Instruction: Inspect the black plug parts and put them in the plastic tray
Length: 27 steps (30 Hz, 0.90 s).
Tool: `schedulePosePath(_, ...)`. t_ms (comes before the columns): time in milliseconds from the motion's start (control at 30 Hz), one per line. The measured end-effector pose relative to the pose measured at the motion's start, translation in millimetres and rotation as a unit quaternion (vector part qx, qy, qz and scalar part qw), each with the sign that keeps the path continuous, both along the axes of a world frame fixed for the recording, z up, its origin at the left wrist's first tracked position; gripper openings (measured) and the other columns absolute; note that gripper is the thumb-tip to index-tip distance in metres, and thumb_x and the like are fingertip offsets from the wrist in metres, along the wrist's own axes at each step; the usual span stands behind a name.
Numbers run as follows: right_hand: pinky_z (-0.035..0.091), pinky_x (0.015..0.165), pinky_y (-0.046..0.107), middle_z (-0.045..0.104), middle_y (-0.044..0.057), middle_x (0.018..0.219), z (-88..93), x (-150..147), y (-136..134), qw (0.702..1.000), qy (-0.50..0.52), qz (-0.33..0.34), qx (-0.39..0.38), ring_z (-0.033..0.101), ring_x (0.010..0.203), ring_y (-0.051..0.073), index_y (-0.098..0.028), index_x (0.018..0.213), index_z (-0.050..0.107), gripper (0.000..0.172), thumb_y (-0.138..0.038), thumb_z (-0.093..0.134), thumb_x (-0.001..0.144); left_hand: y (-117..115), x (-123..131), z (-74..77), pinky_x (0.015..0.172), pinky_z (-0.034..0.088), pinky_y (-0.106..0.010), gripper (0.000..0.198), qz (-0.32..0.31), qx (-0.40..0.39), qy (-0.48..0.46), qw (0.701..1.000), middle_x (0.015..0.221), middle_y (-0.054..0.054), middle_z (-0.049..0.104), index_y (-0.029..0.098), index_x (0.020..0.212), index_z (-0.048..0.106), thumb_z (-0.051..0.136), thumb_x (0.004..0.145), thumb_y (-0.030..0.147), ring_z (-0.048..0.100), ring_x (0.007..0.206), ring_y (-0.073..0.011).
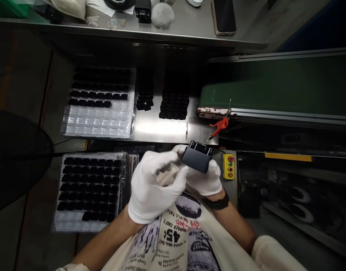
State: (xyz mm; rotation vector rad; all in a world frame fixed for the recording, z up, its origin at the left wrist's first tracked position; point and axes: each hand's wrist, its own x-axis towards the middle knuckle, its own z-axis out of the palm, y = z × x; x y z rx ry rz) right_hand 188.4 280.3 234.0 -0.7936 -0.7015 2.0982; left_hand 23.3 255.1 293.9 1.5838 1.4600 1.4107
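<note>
Both my hands wear white gloves and meet in front of my chest. My right hand [205,178] cradles a small dark grey plastic block [197,157] with a black connector end, fingers wrapped under it. My left hand [153,184] curls beside it, thumb and fingertips touching the block's left end. A clear tray [88,188] filled with several black parts lies at my lower left. Another clear tray [101,105], partly filled, rests on the steel bench [161,130] ahead.
Two piles of small black parts [174,103] sit on the bench. A red-handled tool [219,126] lies at the edge of a green conveyor [274,86]. A yellow button box [228,166] is beside my right hand. A phone [223,17] lies on the upper shelf.
</note>
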Motion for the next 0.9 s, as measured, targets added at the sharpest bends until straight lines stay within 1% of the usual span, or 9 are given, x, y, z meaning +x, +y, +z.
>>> schedulePosePath(100, 0.053, 0.127, 0.052, 0.078, 0.008, 0.137, 12.7, -2.9, 0.7, 0.999, -0.007, 0.001, 0.040, 0.069, 0.134, 0.034, -0.028, 0.132, 0.081, 0.069, -0.076, 0.086, 0.083, 8.3, -10.5, -2.5, 0.050, 0.045, -0.024, 0.031, -0.073, 0.149, 0.157, 0.974, 0.069, 0.008, 0.065, 0.026, 0.100, 0.070, 0.082, 0.087, 0.000, 0.056, 0.051, -0.0091)
schedulePosePath(233, 0.055, 0.124, 0.056, 0.080, 0.007, 0.132, 32.5, -8.2, 0.3, 0.995, -0.081, 0.005, 0.063, 0.072, 0.129, 0.033, -0.027, 0.130, 0.082, 0.057, -0.068, 0.089, 0.090, 7.7, -23.7, -9.5, 0.059, 0.056, -0.028, 0.025, -0.114, 0.148, 0.210, 0.960, 0.088, -0.002, 0.081, 0.023, 0.111, 0.073, 0.073, 0.098, 0.003, 0.074, 0.068, -0.0164)
schedulePosePath(333, 0.057, 0.119, 0.055, 0.081, 0.007, 0.128, 43.1, -13.6, -0.1, 0.983, -0.168, -0.040, 0.068, 0.072, 0.126, 0.033, -0.026, 0.124, 0.083, 0.060, -0.068, 0.096, 0.083, 0.9, -23.1, -21.3, 0.066, 0.062, -0.028, 0.036, -0.041, 0.138, 0.201, 0.969, 0.101, -0.004, 0.085, 0.024, 0.128, 0.075, 0.080, 0.098, 0.006, 0.081, 0.081, -0.0191)
schedulePosePath(433, 0.058, 0.117, 0.051, 0.082, 0.007, 0.126, 48.3, -17.4, -0.5, 0.971, -0.216, -0.067, 0.082, 0.073, 0.123, 0.031, -0.026, 0.121, 0.085, 0.064, -0.070, 0.099, 0.077, -3.0, -12.4, -28.8, 0.074, 0.066, -0.029, 0.036, 0.065, 0.157, 0.150, 0.974, 0.106, -0.002, 0.087, 0.026, 0.125, 0.080, 0.090, 0.094, 0.012, 0.083, 0.089, -0.0195)
schedulePosePath(500, 0.060, 0.116, 0.049, 0.084, 0.006, 0.124, 50.9, -18.0, -0.3, 0.968, -0.223, -0.067, 0.092, 0.074, 0.122, 0.031, -0.026, 0.119, 0.086, 0.058, -0.070, 0.095, 0.082, -4.0, -4.0, -28.3, 0.077, 0.068, -0.030, 0.030, 0.120, 0.110, 0.076, 0.984, 0.104, -0.001, 0.087, 0.025, 0.116, 0.082, 0.094, 0.091, 0.015, 0.082, 0.088, -0.0184)
schedulePosePath(567, 0.059, 0.116, 0.048, 0.084, 0.005, 0.124, 54.1, -17.0, 0.3, 0.966, -0.232, -0.064, 0.099, 0.074, 0.125, 0.030, -0.028, 0.120, 0.088, 0.049, -0.068, 0.088, 0.092, -5.1, 2.0, -25.2, 0.075, 0.068, -0.029, 0.023, 0.153, -0.016, -0.022, 0.988, 0.098, 0.000, 0.085, 0.023, 0.107, 0.081, 0.096, 0.090, 0.021, 0.080, 0.084, -0.0166)
schedulePosePath(667, 0.059, 0.118, 0.047, 0.083, 0.004, 0.128, 57.7, -13.6, 1.3, 0.963, -0.242, -0.054, 0.106, 0.072, 0.130, 0.031, -0.032, 0.120, 0.090, 0.039, -0.065, 0.081, 0.099, -7.5, 4.4, -22.9, 0.076, 0.070, -0.032, 0.029, 0.148, -0.179, -0.167, 0.958, 0.095, -0.001, 0.084, 0.020, 0.101, 0.077, 0.099, 0.087, 0.033, 0.080, 0.081, -0.0180)
schedulePosePath(767, 0.059, 0.117, 0.048, 0.082, 0.004, 0.128, 55.6, -9.8, 1.4, 0.963, -0.244, -0.046, 0.109, 0.072, 0.128, 0.031, -0.033, 0.117, 0.091, 0.036, -0.063, 0.081, 0.100, -9.7, 2.0, -26.7, 0.081, 0.073, -0.036, 0.037, 0.108, -0.230, -0.266, 0.930, 0.099, -0.003, 0.084, 0.020, 0.101, 0.073, 0.101, 0.083, 0.035, 0.082, 0.085, -0.0201)
schedulePosePath(900, 0.060, 0.114, 0.048, 0.082, 0.004, 0.124, 46.8, -6.2, 0.1, 0.959, -0.255, -0.045, 0.113, 0.073, 0.120, 0.028, -0.033, 0.117, 0.091, 0.033, -0.060, 0.078, 0.103, -10.1, -0.7, -31.0, 0.081, 0.072, -0.031, 0.033, 0.048, -0.256, -0.341, 0.903, 0.098, -0.001, 0.084, 0.020, 0.102, 0.072, 0.099, 0.084, 0.026, 0.080, 0.080, -0.0147)
